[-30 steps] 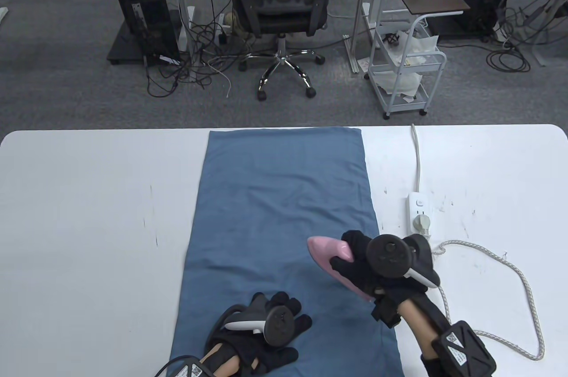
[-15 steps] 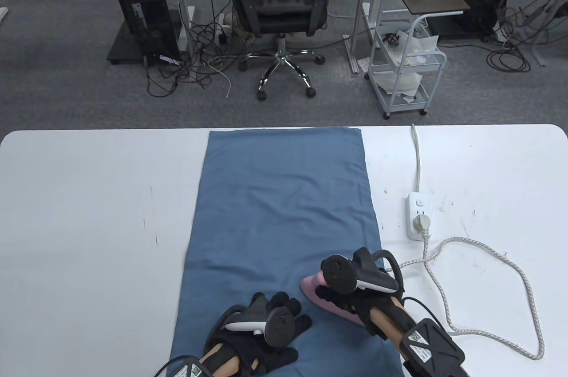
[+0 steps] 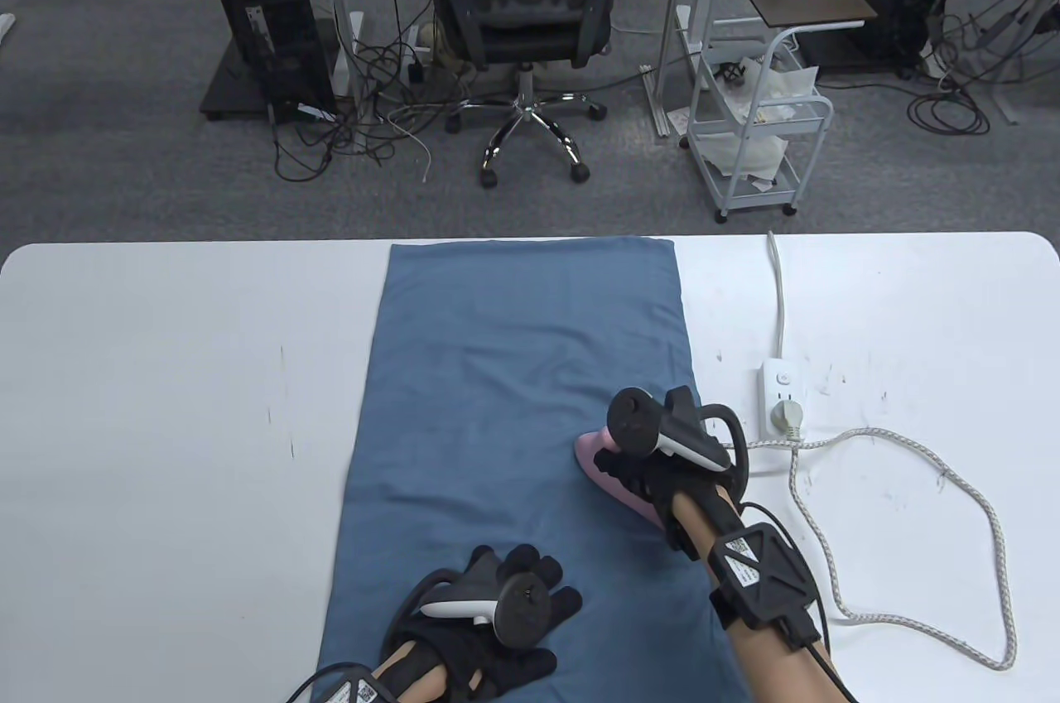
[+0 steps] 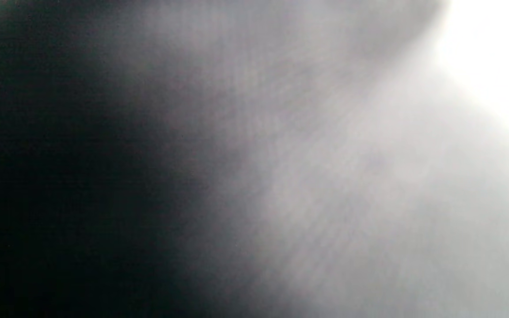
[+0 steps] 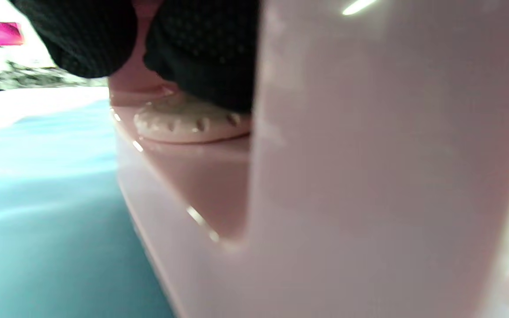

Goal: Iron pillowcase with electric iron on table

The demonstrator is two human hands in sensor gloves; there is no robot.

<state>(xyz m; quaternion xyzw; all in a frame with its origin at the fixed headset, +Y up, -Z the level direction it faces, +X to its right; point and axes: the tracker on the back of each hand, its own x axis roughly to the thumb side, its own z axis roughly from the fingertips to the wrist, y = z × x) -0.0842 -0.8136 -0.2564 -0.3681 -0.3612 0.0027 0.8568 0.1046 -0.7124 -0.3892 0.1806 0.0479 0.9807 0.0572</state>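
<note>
A blue pillowcase [image 3: 522,372] lies flat lengthwise down the middle of the white table [image 3: 166,405]. My right hand [image 3: 642,471] grips the handle of a pink electric iron [image 3: 600,467], which sits on the pillowcase near its right edge. In the right wrist view the iron's pink body [image 5: 347,176] fills the frame, with my gloved fingers [image 5: 201,48] around the handle above a white dial [image 5: 188,123]. My left hand [image 3: 505,604] rests flat on the pillowcase's near end, fingers spread. The left wrist view is a grey blur.
A white power strip [image 3: 781,401] lies right of the pillowcase with the iron's plug in it. The braided cord [image 3: 985,504] loops across the table's right side. An office chair [image 3: 522,16] and a white cart [image 3: 762,123] stand beyond the far edge.
My right hand first drew the iron toward the near edge, then pushed it away again along the pillowcase's right side. The cord shifted with it. My left hand stayed put.
</note>
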